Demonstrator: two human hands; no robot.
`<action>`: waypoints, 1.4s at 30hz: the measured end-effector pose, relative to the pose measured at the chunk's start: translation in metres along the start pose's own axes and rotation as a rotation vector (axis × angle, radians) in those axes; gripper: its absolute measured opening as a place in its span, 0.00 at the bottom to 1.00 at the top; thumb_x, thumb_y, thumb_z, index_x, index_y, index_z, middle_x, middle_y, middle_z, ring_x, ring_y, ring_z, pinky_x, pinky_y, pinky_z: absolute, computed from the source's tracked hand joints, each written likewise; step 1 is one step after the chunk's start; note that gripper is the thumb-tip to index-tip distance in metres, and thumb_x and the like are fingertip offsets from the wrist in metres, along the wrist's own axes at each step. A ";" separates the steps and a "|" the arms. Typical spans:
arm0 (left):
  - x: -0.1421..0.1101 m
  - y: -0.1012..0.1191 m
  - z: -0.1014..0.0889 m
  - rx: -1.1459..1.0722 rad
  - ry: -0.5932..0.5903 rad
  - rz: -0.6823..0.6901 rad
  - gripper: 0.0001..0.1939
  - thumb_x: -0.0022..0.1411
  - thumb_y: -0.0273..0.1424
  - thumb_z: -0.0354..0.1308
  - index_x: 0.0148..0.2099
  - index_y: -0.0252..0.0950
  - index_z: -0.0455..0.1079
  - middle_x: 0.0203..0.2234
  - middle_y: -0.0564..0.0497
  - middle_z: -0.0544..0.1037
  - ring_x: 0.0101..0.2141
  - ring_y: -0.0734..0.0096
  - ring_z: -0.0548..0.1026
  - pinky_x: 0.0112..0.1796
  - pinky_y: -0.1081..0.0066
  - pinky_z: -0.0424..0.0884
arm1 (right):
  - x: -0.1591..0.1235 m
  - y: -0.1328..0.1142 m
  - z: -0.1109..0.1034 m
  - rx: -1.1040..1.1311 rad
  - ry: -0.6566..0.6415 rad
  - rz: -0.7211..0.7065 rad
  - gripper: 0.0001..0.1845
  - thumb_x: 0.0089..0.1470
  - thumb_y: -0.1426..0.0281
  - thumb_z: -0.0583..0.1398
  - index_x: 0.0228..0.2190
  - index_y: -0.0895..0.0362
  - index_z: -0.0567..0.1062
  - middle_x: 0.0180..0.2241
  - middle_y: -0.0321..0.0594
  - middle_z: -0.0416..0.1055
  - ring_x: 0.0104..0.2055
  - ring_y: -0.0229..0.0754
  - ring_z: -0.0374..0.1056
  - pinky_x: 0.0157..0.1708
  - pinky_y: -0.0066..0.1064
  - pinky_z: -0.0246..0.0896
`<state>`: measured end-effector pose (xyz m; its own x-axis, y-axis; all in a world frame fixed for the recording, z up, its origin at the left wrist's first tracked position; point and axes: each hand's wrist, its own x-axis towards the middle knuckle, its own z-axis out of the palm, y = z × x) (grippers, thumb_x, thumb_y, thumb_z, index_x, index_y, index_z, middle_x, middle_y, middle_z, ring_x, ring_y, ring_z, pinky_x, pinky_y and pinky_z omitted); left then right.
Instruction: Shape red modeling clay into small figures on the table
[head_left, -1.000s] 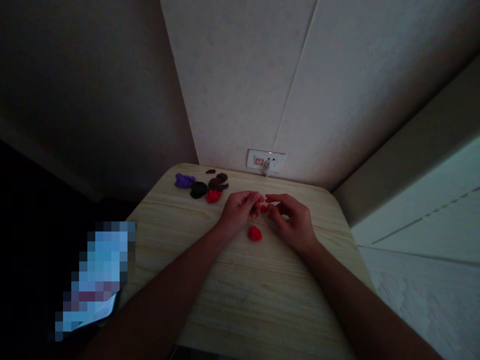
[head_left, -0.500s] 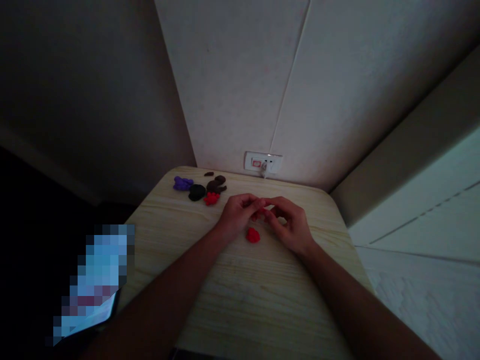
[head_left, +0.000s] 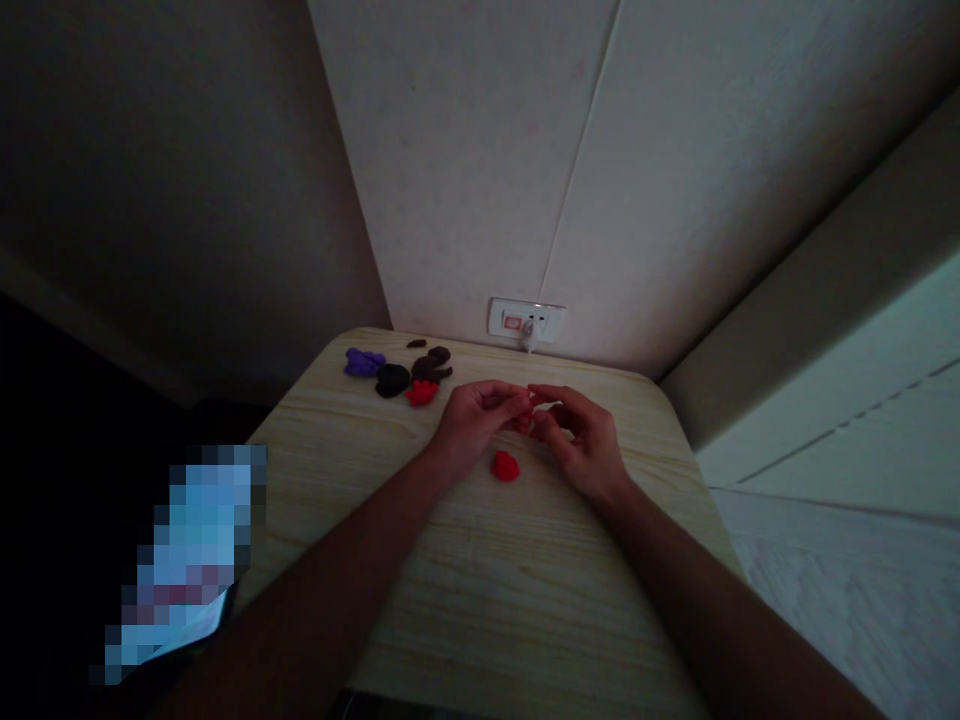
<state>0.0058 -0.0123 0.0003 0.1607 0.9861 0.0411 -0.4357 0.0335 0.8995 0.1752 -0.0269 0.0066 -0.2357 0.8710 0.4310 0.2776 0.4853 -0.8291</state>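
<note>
The left hand [head_left: 476, 418] and the right hand [head_left: 577, 440] are brought together above the light wood-grain desk [head_left: 480, 600], with their fingertips meeting near its far edge. A small bit of red modelling clay [head_left: 527, 420] is pinched between the fingertips and is largely hidden by them. Both grips are closed on it, with the fingers curled inward, though the share held by each hand cannot be told.

Directions are taken with 12 o'clock towards the wall. A larger red clay lump [head_left: 505, 465] is lying at 7 o'clock from the fingertips, just clear of both hands and between the wrists. A crumbly red clay piece [head_left: 421, 393] is placed at 9 o'clock, near the left hand. A black clay lump [head_left: 392, 380] is set almost against it at 10 o'clock, and a purple clay piece [head_left: 364, 362] lies further out in the same direction. Dark brown clay pieces [head_left: 431, 367] are grouped at 12 o'clock from the crumbly red piece. A white wall socket [head_left: 525, 320] is fixed at 12 o'clock from the fingertips, above the desk's far edge. A pixelated patch [head_left: 187, 560] is seen at 8 o'clock, beyond the desk's edge.
</note>
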 end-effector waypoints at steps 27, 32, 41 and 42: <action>-0.005 0.002 0.006 0.095 -0.052 -0.085 0.26 0.52 0.53 0.67 0.28 0.32 0.76 0.20 0.49 0.76 0.20 0.71 0.73 0.24 0.70 0.72 | 0.003 -0.005 0.005 0.080 0.008 -0.060 0.10 0.61 0.62 0.63 0.42 0.52 0.81 0.42 0.45 0.75 0.31 0.39 0.74 0.28 0.32 0.74; -0.007 0.013 0.006 0.175 0.105 0.031 0.30 0.57 0.57 0.58 0.25 0.33 0.74 0.18 0.47 0.75 0.16 0.71 0.71 0.18 0.71 0.68 | 0.003 -0.003 0.007 0.086 0.061 0.024 0.14 0.57 0.57 0.66 0.39 0.54 0.79 0.37 0.44 0.77 0.27 0.40 0.73 0.27 0.33 0.73; -0.018 0.076 -0.027 0.307 0.586 0.442 0.11 0.59 0.37 0.58 0.33 0.33 0.74 0.21 0.52 0.76 0.19 0.76 0.71 0.20 0.77 0.64 | 0.004 0.011 0.011 0.081 0.053 0.144 0.16 0.57 0.56 0.65 0.37 0.55 0.73 0.30 0.43 0.79 0.25 0.40 0.71 0.24 0.30 0.67; -0.025 0.081 -0.034 0.371 0.638 0.454 0.10 0.58 0.36 0.58 0.35 0.34 0.74 0.22 0.53 0.76 0.20 0.76 0.71 0.21 0.77 0.65 | 0.004 0.011 0.012 0.077 0.054 0.143 0.16 0.58 0.56 0.64 0.38 0.56 0.73 0.30 0.44 0.80 0.25 0.40 0.72 0.24 0.30 0.66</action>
<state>-0.0633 -0.0284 0.0576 -0.5347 0.7978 0.2785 -0.0027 -0.3312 0.9435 0.1665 -0.0185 -0.0049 -0.1476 0.9345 0.3238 0.2320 0.3510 -0.9072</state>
